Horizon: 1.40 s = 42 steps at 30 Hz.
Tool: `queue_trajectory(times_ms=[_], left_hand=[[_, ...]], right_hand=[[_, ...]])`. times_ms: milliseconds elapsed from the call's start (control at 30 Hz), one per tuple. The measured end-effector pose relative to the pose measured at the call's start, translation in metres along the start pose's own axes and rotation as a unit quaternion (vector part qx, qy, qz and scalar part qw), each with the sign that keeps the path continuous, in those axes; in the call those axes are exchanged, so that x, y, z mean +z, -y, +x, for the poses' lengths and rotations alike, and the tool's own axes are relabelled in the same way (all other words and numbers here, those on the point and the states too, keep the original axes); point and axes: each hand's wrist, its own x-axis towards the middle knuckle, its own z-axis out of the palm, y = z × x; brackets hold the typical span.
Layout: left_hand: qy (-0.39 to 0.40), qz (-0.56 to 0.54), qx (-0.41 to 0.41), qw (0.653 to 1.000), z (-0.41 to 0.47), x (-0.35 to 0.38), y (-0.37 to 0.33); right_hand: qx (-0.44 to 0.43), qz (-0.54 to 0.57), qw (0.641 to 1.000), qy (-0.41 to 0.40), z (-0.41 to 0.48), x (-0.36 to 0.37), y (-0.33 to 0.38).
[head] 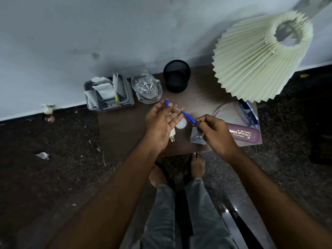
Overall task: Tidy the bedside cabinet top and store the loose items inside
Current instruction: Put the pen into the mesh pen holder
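The blue pen (186, 115) is held in the air between the two hands, above the worktop (122, 130). The right hand (215, 135) pinches its near end between thumb and fingertips, with the other fingers curled. The pen slants away to the left hand (161, 126), and its far tip shows just past that hand's fingertips. The left hand is cupped, palm up, with relaxed fingers. A small metal clip (175, 110) lies on them, touching the pen or very close to it.

A white bulb (180, 125) lies on the worktop directly under the left hand, its metal base showing below the palm. A small clear bag (196, 138) lies under the right hand's fingers. Just right of the right hand is a maroon spectacle case (244, 134) with gold lettering. Beyond it lie blue sunglasses (251, 115), partly hidden under a pleated pale lampshade (255, 58).

Beyond the left hand, along the wall, stand a black mesh cup (177, 76), a clear glass dish (146, 87) and, furthest left, a grey tray (107, 92) stuffed with papers. Below the hands, the person's bare feet (196, 166) stand on the dark floor (53, 159).
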Motion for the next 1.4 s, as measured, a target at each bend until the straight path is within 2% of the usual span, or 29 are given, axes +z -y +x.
queue_trajectory(times_ms=[233,400,500,633,933,1100,1267,1400], left_hand=[[-0.001,0.024,0.021,0.999,-0.003,-0.008,-0.006],[-0.006,0.092,0.036,0.995,-0.007,-0.009,-0.001],[-0.003,0.159,0.05,0.986,-0.012,-0.01,0.003],[0.0,0.195,0.072,0.978,-0.015,-0.013,0.004],[0.007,0.236,0.149,0.96,-0.023,-0.019,0.002],[0.02,0.311,0.198,0.929,-0.028,-0.019,0.004],[0.052,0.366,0.235,0.899,-0.029,-0.017,0.001],[0.07,0.361,0.237,0.899,-0.031,-0.017,0.001]], right_hand=[[-0.012,-0.05,0.999,0.001,0.002,0.01,0.007],[0.005,-0.07,0.998,0.004,0.007,0.018,0.02],[0.044,-0.022,0.999,0.011,0.008,0.023,0.029],[0.104,0.033,0.994,0.032,0.005,0.026,0.037],[0.12,0.046,0.99,0.065,0.004,0.038,0.046],[0.168,0.064,0.976,0.126,0.004,0.046,0.054],[0.176,0.068,0.976,0.112,0.002,0.046,0.053],[0.185,0.084,0.972,0.12,0.002,0.043,0.051]])
